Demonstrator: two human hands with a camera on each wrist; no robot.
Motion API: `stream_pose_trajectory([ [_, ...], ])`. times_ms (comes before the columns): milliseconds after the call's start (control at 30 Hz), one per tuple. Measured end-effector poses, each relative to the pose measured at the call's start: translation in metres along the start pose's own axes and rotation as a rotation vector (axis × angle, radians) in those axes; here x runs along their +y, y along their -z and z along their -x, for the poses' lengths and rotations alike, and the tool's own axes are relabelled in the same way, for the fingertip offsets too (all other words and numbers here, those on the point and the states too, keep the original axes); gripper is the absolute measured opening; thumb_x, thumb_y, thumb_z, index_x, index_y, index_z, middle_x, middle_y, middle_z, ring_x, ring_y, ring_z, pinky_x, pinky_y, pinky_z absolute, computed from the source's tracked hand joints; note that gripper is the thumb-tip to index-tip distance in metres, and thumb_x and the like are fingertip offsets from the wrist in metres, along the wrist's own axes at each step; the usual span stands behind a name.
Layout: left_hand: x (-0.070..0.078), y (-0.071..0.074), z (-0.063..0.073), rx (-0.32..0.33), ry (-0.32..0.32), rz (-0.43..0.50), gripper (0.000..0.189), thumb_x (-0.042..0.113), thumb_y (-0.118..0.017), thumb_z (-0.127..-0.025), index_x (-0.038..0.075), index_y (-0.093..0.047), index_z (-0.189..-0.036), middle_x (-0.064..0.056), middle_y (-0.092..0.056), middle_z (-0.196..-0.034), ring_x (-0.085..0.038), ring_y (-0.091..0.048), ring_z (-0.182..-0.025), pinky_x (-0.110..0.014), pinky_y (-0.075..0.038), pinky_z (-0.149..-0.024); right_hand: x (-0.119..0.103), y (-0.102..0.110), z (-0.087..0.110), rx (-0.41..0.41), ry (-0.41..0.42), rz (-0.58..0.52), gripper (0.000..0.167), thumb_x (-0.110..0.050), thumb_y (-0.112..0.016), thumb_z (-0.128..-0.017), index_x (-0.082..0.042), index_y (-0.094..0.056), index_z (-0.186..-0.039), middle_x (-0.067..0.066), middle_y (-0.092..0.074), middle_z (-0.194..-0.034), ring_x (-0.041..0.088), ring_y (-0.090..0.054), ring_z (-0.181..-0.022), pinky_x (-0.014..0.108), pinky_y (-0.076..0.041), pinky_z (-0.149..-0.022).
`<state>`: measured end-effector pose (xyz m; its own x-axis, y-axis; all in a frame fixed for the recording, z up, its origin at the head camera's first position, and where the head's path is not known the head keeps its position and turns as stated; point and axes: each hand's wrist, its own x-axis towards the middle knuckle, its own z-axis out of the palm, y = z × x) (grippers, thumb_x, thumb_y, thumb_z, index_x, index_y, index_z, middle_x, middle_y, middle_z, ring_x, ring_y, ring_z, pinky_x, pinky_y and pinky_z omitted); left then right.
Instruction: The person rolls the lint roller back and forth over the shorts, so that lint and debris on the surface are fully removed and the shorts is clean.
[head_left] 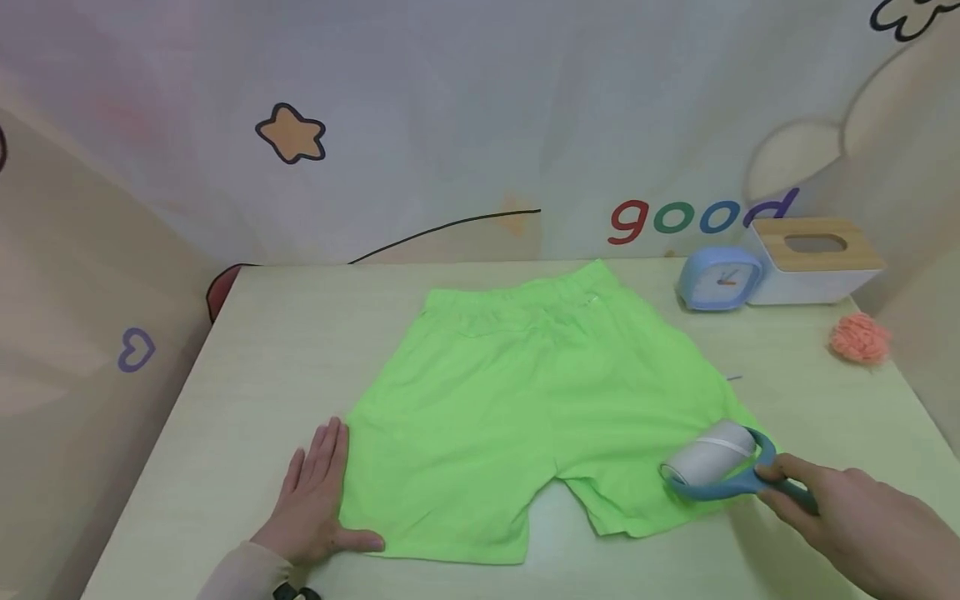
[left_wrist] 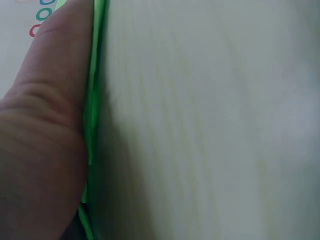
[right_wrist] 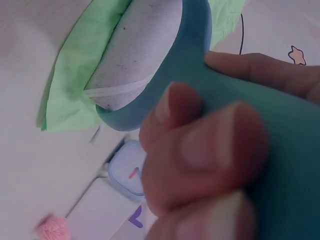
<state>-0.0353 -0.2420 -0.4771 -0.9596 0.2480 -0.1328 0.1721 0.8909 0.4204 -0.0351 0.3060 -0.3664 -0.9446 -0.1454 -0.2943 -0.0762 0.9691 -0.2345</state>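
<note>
Bright green shorts (head_left: 517, 400) lie spread on the table, waistband toward the back wall. My left hand (head_left: 315, 492) rests flat at their left edge, its thumb touching the lower hem of the left leg. In the right hand (head_left: 855, 517) I grip the blue handle of a lint roller (head_left: 712, 458). Its white roll sits over the right leg of the shorts, close to the hem. The right wrist view shows specks on the roll (right_wrist: 140, 50) and my fingers curled round the handle. In the left wrist view the thumb (left_wrist: 50, 90) lies along the green fabric edge.
At the back right stand a blue clock (head_left: 720, 279) and a white tissue box (head_left: 813, 258) with a wooden lid. A pink fluffy ball (head_left: 860, 338) lies by the table's right edge. Behind the pale table (head_left: 300, 333) hangs a printed cloth backdrop (head_left: 420, 125).
</note>
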Motion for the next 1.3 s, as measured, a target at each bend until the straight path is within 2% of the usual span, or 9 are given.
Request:
stream_pose_trajectory([
  [133, 0.001, 0.005, 0.0, -0.034, 0.036, -0.017, 0.153, 0.086, -0.067, -0.049, 0.002, 0.007, -0.154, -0.018, 0.008, -0.161, -0.034, 0.008, -0.147, -0.053, 0.005, -0.115, -0.002, 0.002, 0.0, 0.013, 0.01, -0.001, 0.013, -0.038, -0.06, -0.096, -0.026, -0.062, -0.101, -0.008, -0.042, -0.057, 0.01, -0.038, -0.052, 0.031, -0.03, -0.046],
  [267, 0.002, 0.007, -0.001, -0.054, 0.045, -0.018, 0.154, 0.086, -0.066, -0.048, 0.002, 0.008, -0.154, -0.019, 0.009, -0.161, -0.035, 0.008, -0.147, -0.055, 0.004, -0.114, -0.006, 0.005, -0.007, 0.022, 0.047, 0.029, 0.011, -0.033, -0.064, -0.094, -0.023, -0.064, -0.098, -0.009, -0.045, -0.06, 0.011, -0.041, -0.055, 0.031, -0.033, -0.047],
  [567, 0.005, 0.006, 0.0, -0.056, 0.045, -0.006, 0.154, 0.085, -0.068, -0.048, 0.001, 0.007, -0.154, -0.02, 0.008, -0.161, -0.036, 0.007, -0.147, -0.054, 0.005, -0.115, -0.016, 0.012, -0.028, -0.013, 0.124, 0.021, 0.012, -0.026, -0.063, -0.094, -0.016, -0.065, -0.099, -0.008, -0.045, -0.061, 0.011, -0.041, -0.056, 0.03, -0.034, -0.048],
  [800, 0.005, 0.003, -0.001, -0.056, 0.043, -0.005, 0.155, 0.085, -0.068, -0.047, 0.001, 0.006, -0.154, -0.019, 0.008, -0.161, -0.036, 0.008, -0.147, -0.054, 0.005, -0.115, -0.033, 0.019, -0.048, 0.044, 0.218, 0.012, 0.006, -0.02, -0.064, -0.094, -0.017, -0.06, -0.091, -0.006, -0.04, -0.057, 0.009, -0.036, -0.051, 0.027, -0.031, -0.043],
  [1133, 0.005, 0.002, -0.001, -0.038, 0.023, -0.014, 0.155, 0.086, -0.067, -0.047, 0.001, 0.006, -0.154, -0.02, 0.007, -0.161, -0.036, 0.007, -0.147, -0.052, 0.007, -0.115, -0.05, 0.032, -0.073, 0.05, 0.264, 0.027, 0.019, -0.015, -0.059, -0.094, -0.017, -0.052, -0.077, -0.004, -0.037, -0.058, 0.011, -0.034, -0.051, 0.027, -0.03, -0.044],
  [1300, 0.004, 0.004, -0.001, -0.035, 0.022, -0.01, 0.155, 0.086, -0.067, -0.048, 0.001, 0.006, -0.154, -0.019, 0.007, -0.161, -0.036, 0.007, -0.147, -0.053, 0.007, -0.115, -0.059, 0.036, -0.089, 0.048, 0.288, 0.023, 0.02, -0.013, -0.056, -0.095, -0.015, -0.051, -0.076, -0.003, -0.036, -0.059, 0.011, -0.035, -0.052, 0.027, -0.029, -0.045],
])
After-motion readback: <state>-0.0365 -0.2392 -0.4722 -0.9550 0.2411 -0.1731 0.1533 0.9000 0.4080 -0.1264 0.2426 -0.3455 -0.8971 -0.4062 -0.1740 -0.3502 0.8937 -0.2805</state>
